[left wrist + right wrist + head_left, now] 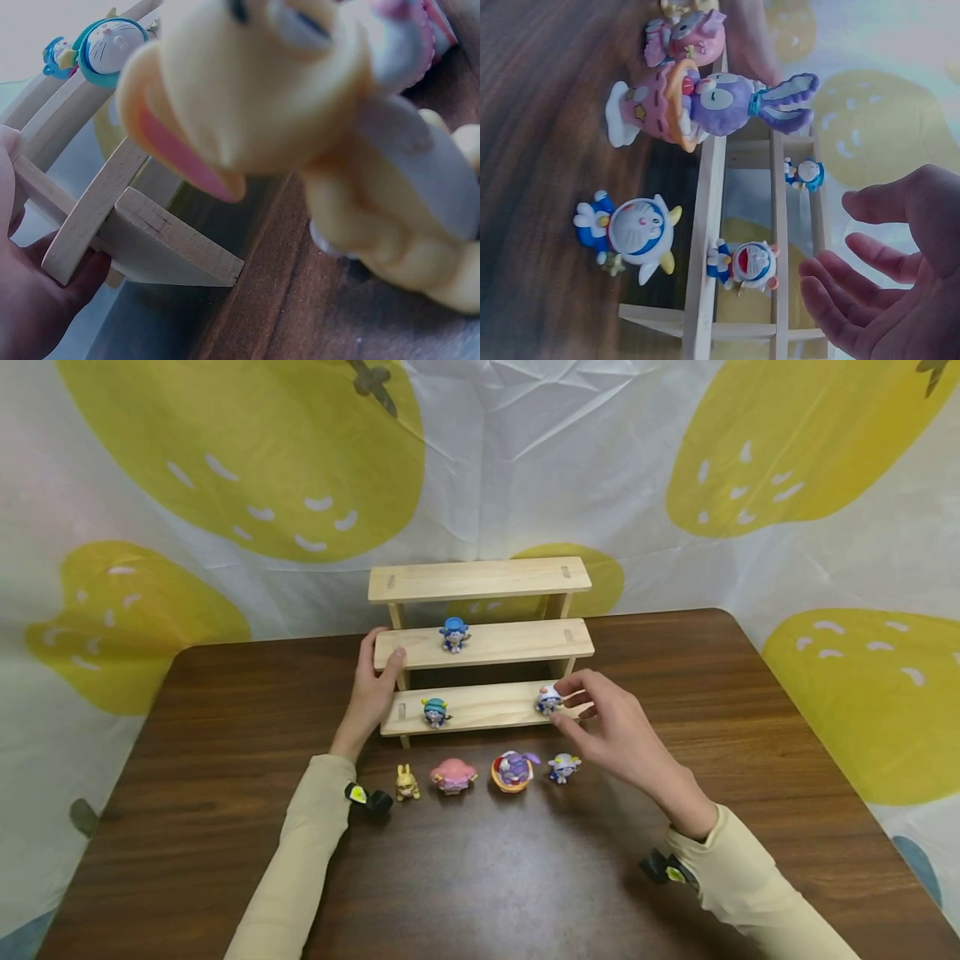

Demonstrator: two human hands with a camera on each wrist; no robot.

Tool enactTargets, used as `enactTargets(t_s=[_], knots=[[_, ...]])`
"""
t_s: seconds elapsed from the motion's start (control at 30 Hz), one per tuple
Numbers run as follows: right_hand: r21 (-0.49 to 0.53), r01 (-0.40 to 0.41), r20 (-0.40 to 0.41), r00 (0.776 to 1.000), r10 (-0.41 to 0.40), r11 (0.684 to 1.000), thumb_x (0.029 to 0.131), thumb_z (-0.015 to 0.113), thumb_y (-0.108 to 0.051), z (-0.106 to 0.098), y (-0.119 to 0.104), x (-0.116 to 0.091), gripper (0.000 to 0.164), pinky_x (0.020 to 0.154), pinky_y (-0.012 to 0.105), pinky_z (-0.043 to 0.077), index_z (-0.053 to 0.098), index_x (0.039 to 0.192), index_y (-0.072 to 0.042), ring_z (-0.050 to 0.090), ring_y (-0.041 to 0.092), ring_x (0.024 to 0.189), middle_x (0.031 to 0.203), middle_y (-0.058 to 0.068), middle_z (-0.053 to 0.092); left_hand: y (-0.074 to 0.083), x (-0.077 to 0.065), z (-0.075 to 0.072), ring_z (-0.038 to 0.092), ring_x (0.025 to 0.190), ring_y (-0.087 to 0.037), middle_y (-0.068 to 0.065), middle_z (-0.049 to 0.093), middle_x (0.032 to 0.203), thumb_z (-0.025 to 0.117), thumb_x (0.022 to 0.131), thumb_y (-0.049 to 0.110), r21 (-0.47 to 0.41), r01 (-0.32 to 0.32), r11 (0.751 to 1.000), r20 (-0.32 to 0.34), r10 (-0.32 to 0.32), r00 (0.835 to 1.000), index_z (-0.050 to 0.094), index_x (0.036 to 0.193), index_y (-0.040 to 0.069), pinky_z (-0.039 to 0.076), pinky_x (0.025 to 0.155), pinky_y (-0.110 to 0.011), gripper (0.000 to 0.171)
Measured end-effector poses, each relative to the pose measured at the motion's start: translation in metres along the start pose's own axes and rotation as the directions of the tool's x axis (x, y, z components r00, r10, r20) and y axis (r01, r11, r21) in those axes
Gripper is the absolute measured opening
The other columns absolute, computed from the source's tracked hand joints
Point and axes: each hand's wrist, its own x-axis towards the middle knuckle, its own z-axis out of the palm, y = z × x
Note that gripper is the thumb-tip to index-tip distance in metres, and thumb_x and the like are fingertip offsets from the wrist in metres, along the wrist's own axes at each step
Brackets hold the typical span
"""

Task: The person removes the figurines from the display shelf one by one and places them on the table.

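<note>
A three-tier wooden display shelf (480,578) stands at the back of the table. My left hand (371,696) grips the left end of its middle tier, thumb on top; the left wrist view shows fingers round the wooden end. My right hand (618,731) is beside the white-hooded blue cat figurine (548,699) at the right of the bottom tier. In the right wrist view its fingers (832,300) are loosely bent and apart from that figurine. A teal-hooded figurine (435,712) stands at the bottom tier's left, and a blue-hatted one (453,635) on the middle tier.
In front of the shelf stand a yellow rabbit figurine (407,782), a pink figurine (453,776), a purple rabbit in a cup (513,770) and a grey-hooded cat figurine (562,767). A fruit-printed cloth (480,468) hangs behind the brown table (495,877).
</note>
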Motion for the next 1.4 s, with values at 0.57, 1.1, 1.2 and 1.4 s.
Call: enactTargets(t_s=[0.57, 1.1, 1.2, 1.4], knots=[[-0.022, -0.005, -0.001, 1.000, 0.005, 1.000, 0.090, 0.075, -0.012, 0.005, -0.021, 0.041, 0.029, 0.081, 0.044, 0.058, 0.063, 0.115, -0.004, 0.068, 0.029, 0.103, 0.118, 0.015, 0.060, 0.001, 0.001, 0.000, 0.040, 0.133, -0.033, -0.027, 0.036, 0.153, 0.048, 0.107, 0.016, 0.025, 0.003, 1.000, -0.003, -0.003, 1.000, 0.025, 0.155, 0.001, 0.031, 0.116, -0.045, 0.056], [0.005, -0.022, 0.068, 0.997, 0.022, 1.000, 0.094, 0.072, -0.017, 0.012, -0.040, 0.077, 0.036, 0.090, 0.044, 0.056, 0.060, 0.126, -0.005, 0.064, 0.033, 0.111, 0.126, 0.016, 0.057, -0.036, 0.015, -0.004, 0.041, 0.130, -0.031, -0.022, 0.039, 0.150, 0.051, 0.106, 0.022, 0.010, -0.055, 0.998, -0.041, 0.055, 0.998, 0.029, 0.154, 0.004, 0.032, 0.114, -0.046, 0.055], [0.007, -0.026, 0.088, 0.996, 0.025, 1.000, 0.094, 0.070, -0.017, 0.013, -0.042, 0.083, 0.037, 0.091, 0.046, 0.056, 0.060, 0.128, -0.005, 0.064, 0.034, 0.113, 0.129, 0.017, 0.057, -0.035, 0.015, -0.004, 0.041, 0.131, -0.030, -0.021, 0.039, 0.151, 0.051, 0.107, 0.023, 0.013, -0.054, 0.998, -0.037, 0.054, 0.998, 0.028, 0.154, 0.004, 0.032, 0.114, -0.046, 0.056], [-0.002, -0.016, 0.147, 0.989, 0.016, 1.000, 0.095, 0.070, -0.018, 0.011, -0.041, 0.095, 0.043, 0.093, 0.047, 0.054, 0.056, 0.133, -0.003, 0.062, 0.034, 0.115, 0.134, 0.017, 0.057, -0.032, 0.016, -0.002, 0.041, 0.132, -0.030, -0.022, 0.038, 0.152, 0.049, 0.107, 0.020, 0.008, -0.031, 0.999, -0.033, 0.031, 0.999, 0.027, 0.155, 0.005, 0.031, 0.114, -0.044, 0.055]])
